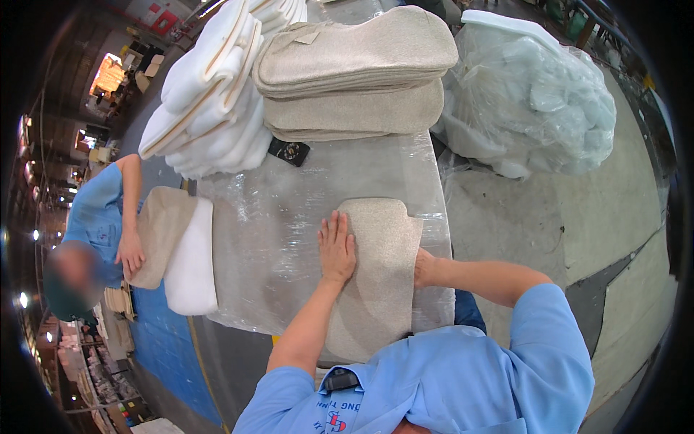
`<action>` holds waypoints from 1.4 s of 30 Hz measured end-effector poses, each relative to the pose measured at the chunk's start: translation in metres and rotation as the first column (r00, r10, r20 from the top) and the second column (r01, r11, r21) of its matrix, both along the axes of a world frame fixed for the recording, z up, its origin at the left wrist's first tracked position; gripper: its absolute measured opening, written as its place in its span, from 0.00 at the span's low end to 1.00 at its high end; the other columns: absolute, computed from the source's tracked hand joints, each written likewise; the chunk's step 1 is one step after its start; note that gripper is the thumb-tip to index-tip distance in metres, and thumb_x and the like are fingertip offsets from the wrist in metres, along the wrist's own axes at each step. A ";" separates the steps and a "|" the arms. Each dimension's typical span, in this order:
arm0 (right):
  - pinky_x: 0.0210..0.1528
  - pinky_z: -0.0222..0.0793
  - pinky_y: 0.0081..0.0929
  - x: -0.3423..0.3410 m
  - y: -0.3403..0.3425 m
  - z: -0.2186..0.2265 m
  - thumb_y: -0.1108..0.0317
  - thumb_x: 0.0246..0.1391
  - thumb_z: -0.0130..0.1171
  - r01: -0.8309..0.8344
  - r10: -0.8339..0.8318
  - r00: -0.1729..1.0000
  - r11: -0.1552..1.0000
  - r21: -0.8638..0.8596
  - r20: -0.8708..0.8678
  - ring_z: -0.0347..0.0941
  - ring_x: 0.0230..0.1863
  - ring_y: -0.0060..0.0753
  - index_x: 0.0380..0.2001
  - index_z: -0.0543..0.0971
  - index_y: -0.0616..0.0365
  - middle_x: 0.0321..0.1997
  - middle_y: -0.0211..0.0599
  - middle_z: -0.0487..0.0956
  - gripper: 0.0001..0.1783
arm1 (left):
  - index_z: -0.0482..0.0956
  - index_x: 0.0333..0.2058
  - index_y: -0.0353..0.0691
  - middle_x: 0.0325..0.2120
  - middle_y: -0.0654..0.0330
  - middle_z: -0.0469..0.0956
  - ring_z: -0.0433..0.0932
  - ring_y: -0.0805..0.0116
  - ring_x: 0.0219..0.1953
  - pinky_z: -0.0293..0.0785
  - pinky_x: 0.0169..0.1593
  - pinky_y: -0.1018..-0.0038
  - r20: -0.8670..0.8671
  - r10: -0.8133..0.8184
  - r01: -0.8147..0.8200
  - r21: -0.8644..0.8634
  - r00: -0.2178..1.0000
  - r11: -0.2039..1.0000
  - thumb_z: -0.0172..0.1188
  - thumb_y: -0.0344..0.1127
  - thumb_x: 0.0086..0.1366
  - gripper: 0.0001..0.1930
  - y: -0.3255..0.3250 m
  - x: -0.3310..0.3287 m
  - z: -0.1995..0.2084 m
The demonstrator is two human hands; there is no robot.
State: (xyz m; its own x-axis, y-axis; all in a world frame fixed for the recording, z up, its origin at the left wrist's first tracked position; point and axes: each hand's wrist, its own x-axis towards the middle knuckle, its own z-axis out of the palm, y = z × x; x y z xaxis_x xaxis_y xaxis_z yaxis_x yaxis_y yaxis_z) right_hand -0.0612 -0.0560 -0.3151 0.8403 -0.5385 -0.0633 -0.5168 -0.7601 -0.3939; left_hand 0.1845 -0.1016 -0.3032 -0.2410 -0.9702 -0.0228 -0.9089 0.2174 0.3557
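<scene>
A beige woven cushion cover [376, 289] lies lengthwise before me on a table wrapped in clear plastic, its near end against my shirt. My left hand [337, 249] rests flat on the cover's left edge, fingers stretched out and slightly apart. At the right edge, my right hand [424, 267] reaches in at the cover's side. Its fingers are hidden by the fabric, so whether they grip anything does not show.
Stacked beige covers [354, 58] stand at the table's far end, beside folded white padding [217, 94]. A small black object [290, 151] lies near them. Far right is a plastic-wrapped bundle of white filling [535, 101]. At left, a co-worker's hand [130, 249] touches a beige cover by a white pad [191, 264].
</scene>
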 end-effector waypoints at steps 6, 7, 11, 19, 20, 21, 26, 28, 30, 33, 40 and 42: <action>0.82 0.33 0.53 -0.012 0.010 -0.051 0.47 0.63 0.49 0.021 -0.180 0.870 0.944 0.329 0.460 0.46 0.82 0.43 0.74 0.65 0.41 0.81 0.32 0.59 0.37 | 0.52 0.77 0.52 0.79 0.59 0.47 0.44 0.41 0.79 0.39 0.78 0.46 -0.006 -0.076 0.076 -0.045 0.997 0.996 0.42 0.46 0.78 0.31 -0.016 -0.029 0.006; 0.82 0.33 0.54 -0.015 0.011 -0.055 0.46 0.63 0.49 0.043 -0.194 0.861 0.949 0.313 0.469 0.46 0.82 0.43 0.74 0.65 0.40 0.81 0.32 0.59 0.37 | 0.52 0.77 0.53 0.79 0.59 0.47 0.44 0.41 0.79 0.40 0.78 0.46 -0.009 -0.093 0.092 -0.061 0.996 0.994 0.42 0.45 0.78 0.31 -0.020 -0.033 0.006; 0.82 0.34 0.54 0.014 0.005 0.007 0.46 0.64 0.48 -0.054 0.066 0.984 0.996 0.077 -0.168 0.47 0.82 0.42 0.74 0.66 0.39 0.81 0.31 0.59 0.36 | 0.51 0.77 0.54 0.79 0.61 0.47 0.43 0.41 0.79 0.40 0.78 0.46 0.100 -0.149 0.151 -0.016 0.984 0.988 0.42 0.45 0.79 0.31 -0.004 -0.004 0.005; 0.81 0.39 0.53 -0.004 0.010 -0.009 0.50 0.65 0.48 0.006 -0.004 0.997 1.000 -0.028 0.072 0.54 0.79 0.43 0.70 0.72 0.41 0.77 0.33 0.66 0.31 | 0.50 0.78 0.53 0.79 0.62 0.46 0.42 0.43 0.80 0.39 0.79 0.47 0.090 -0.203 0.207 -0.036 0.975 0.978 0.42 0.46 0.79 0.32 -0.013 -0.018 0.012; 0.81 0.38 0.53 -0.008 0.012 -0.010 0.50 0.65 0.48 0.017 -0.010 0.992 0.998 -0.058 0.127 0.54 0.79 0.42 0.70 0.72 0.41 0.77 0.32 0.66 0.31 | 0.50 0.78 0.52 0.79 0.61 0.46 0.41 0.44 0.80 0.39 0.79 0.47 0.085 -0.204 0.207 -0.024 0.975 0.978 0.42 0.46 0.79 0.32 -0.009 -0.017 0.012; 0.81 0.38 0.53 -0.010 0.014 -0.010 0.50 0.65 0.47 0.030 -0.014 0.983 0.996 -0.089 0.181 0.53 0.79 0.42 0.70 0.72 0.41 0.77 0.32 0.66 0.32 | 0.50 0.78 0.52 0.79 0.61 0.46 0.41 0.44 0.80 0.39 0.79 0.47 0.080 -0.206 0.207 -0.013 0.975 0.978 0.42 0.46 0.79 0.32 -0.004 -0.016 0.012; 0.82 0.36 0.52 0.007 0.012 -0.001 0.47 0.62 0.49 -0.041 0.043 0.995 0.999 0.021 -0.094 0.50 0.81 0.42 0.72 0.69 0.42 0.80 0.31 0.62 0.36 | 0.50 0.78 0.50 0.79 0.60 0.45 0.40 0.43 0.80 0.39 0.78 0.46 0.089 -0.182 0.180 0.030 0.979 0.983 0.42 0.47 0.79 0.32 0.007 -0.013 0.015; 0.82 0.37 0.52 0.011 0.015 0.005 0.47 0.62 0.49 -0.042 0.038 0.992 0.999 -0.032 -0.118 0.51 0.80 0.42 0.72 0.69 0.43 0.79 0.32 0.63 0.36 | 0.50 0.78 0.49 0.79 0.59 0.45 0.41 0.43 0.80 0.39 0.78 0.46 0.133 -0.164 0.157 0.061 0.977 0.986 0.42 0.48 0.78 0.33 0.022 -0.008 0.019; 0.82 0.38 0.52 -0.003 0.022 -0.010 0.46 0.62 0.49 0.039 -0.041 0.999 0.980 -0.194 -0.004 0.52 0.80 0.43 0.71 0.70 0.43 0.79 0.34 0.63 0.35 | 0.49 0.78 0.47 0.79 0.58 0.45 0.41 0.43 0.80 0.39 0.78 0.45 0.163 -0.199 0.184 0.104 0.966 0.977 0.43 0.47 0.78 0.34 0.042 -0.015 0.026; 0.81 0.39 0.53 -0.005 0.022 -0.001 0.46 0.63 0.49 0.082 -0.072 0.993 0.990 -0.112 0.096 0.52 0.80 0.44 0.71 0.70 0.43 0.79 0.36 0.63 0.35 | 0.49 0.77 0.44 0.79 0.55 0.45 0.41 0.43 0.79 0.39 0.78 0.46 0.202 -0.179 0.149 0.156 0.963 0.976 0.43 0.47 0.77 0.34 0.084 -0.010 0.031; 0.82 0.37 0.54 0.031 0.019 0.014 0.44 0.63 0.49 0.020 -0.017 0.996 0.999 0.039 -0.088 0.48 0.81 0.43 0.74 0.66 0.42 0.81 0.34 0.60 0.38 | 0.56 0.75 0.38 0.76 0.50 0.54 0.46 0.46 0.79 0.41 0.78 0.49 0.047 -0.098 0.093 0.092 0.994 0.991 0.43 0.44 0.77 0.32 0.126 0.006 0.024; 0.82 0.36 0.54 0.030 0.026 -0.007 0.43 0.64 0.49 0.002 -0.001 0.998 1.000 0.014 -0.069 0.47 0.82 0.42 0.75 0.63 0.41 0.81 0.34 0.58 0.39 | 0.61 0.72 0.36 0.74 0.48 0.58 0.51 0.46 0.77 0.45 0.77 0.51 -0.082 -0.031 0.040 0.104 0.996 0.994 0.43 0.42 0.77 0.29 0.128 0.013 0.026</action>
